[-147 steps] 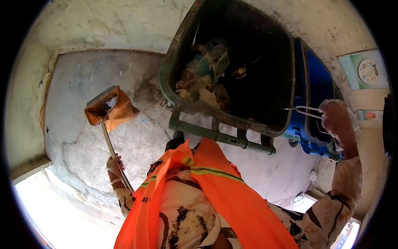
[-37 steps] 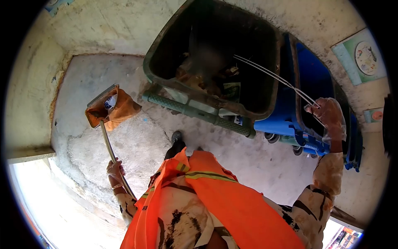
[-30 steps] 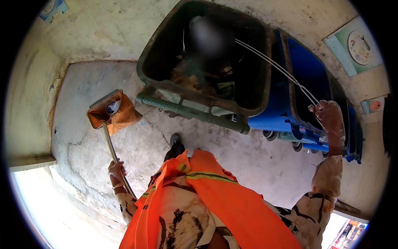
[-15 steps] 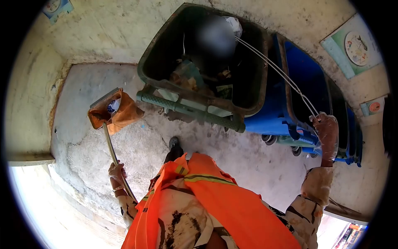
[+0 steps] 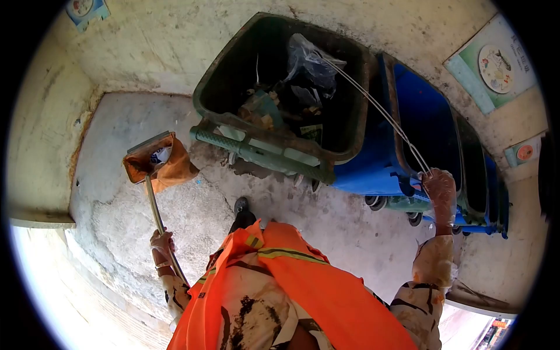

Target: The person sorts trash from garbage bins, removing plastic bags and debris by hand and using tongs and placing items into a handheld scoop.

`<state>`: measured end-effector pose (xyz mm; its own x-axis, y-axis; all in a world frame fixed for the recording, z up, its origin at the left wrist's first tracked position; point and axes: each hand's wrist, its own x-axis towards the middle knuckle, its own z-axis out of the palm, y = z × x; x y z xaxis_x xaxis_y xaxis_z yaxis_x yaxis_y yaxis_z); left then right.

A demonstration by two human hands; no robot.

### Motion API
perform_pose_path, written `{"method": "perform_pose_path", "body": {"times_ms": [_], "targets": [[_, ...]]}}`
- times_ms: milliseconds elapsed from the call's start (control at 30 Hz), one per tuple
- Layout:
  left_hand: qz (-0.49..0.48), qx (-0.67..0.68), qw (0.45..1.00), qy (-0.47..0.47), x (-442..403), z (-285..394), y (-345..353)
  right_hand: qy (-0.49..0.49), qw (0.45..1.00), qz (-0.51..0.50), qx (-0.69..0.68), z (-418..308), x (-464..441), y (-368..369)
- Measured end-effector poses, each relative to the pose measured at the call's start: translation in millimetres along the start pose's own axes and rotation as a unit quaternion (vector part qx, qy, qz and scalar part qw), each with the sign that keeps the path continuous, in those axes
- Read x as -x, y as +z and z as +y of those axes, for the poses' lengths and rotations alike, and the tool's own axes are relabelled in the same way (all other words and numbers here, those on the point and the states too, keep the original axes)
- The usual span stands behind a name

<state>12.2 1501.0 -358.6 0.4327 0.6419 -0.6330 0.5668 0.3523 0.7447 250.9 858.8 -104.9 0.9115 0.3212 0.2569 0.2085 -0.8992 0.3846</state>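
My right hand (image 5: 438,195), in a clear plastic glove, is closed round the near end of long metal tongs (image 5: 388,114). Their far end touches a translucent plastic bag (image 5: 315,64) inside the open green bin (image 5: 262,153); whether the tips pinch it I cannot tell. Under the bag lie food scraps and crumpled wrappers (image 5: 262,111). My left hand (image 5: 163,242), also gloved, grips the handle of a long-handled dustpan (image 5: 166,169). Its brown pan, with some white and blue litter (image 5: 160,155) inside, rests near the floor left of the bin.
Right of the green bin, a blue bin (image 5: 361,169) and several more stand in a row along the wall. Posters (image 5: 496,64) hang on the wall. A low ledge (image 5: 41,223) juts out at the left. Concrete floor (image 5: 140,116) lies below.
My right hand and the tongs have moved left and slightly down. The plastic bag, blurred before, now shows clearly in the bin. My left hand keeps its hold on the dustpan.
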Motion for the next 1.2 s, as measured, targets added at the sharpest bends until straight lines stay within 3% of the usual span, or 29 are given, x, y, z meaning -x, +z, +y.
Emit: {"method": "perform_pose_path", "body": {"times_ms": [100,200,233,300,333,433,467,500,767,833,1033,1133,1200], "targets": [[-0.008,0.003,1.000,0.019,2,-8,-3,0.020,1.000,0.007,-0.017,2,6,6],[-0.010,0.019,1.000,0.018,16,-5,-4,0.124,0.943,-0.042,-0.306,8,16,24],[-0.007,0.019,1.000,0.017,18,-7,-7,0.122,0.942,-0.043,-0.309,3,12,17],[-0.006,-0.008,0.999,0.051,21,-9,-8,-0.025,0.997,-0.010,-0.070,1,4,10],[-0.003,-0.006,0.999,0.051,27,-8,-7,-0.028,0.997,-0.009,-0.071,5,2,12],[0.013,-0.012,0.998,0.065,47,-3,-8,-0.169,0.977,0.126,0.024,2,-12,9],[0.012,-0.020,0.997,0.068,53,-2,-10,0.001,0.990,-0.014,-0.138,-16,-19,-10],[0.012,-0.029,0.997,0.070,60,-2,-12,0.167,0.929,-0.161,-0.288,-29,-25,-19],[-0.001,0.005,0.996,0.084,71,-9,-26,-0.013,0.926,-0.049,-0.375,-118,-60,-69],[-0.003,0.022,0.996,0.084,75,-7,-28,-0.061,0.945,-0.033,-0.320,-143,-66,-83],[0.004,0.012,0.997,0.074,71,-10,-42,-0.110,0.925,-0.117,-0.344,-233,-97,-98],[0.004,0.037,0.996,0.082,62,-21,-60,-0.245,0.929,-0.071,-0.267,-277,-121,-84],[0.035,0.004,0.994,0.099,66,-28,-64,-0.258,0.913,-0.111,-0.296,-301,-133,-86]]}}
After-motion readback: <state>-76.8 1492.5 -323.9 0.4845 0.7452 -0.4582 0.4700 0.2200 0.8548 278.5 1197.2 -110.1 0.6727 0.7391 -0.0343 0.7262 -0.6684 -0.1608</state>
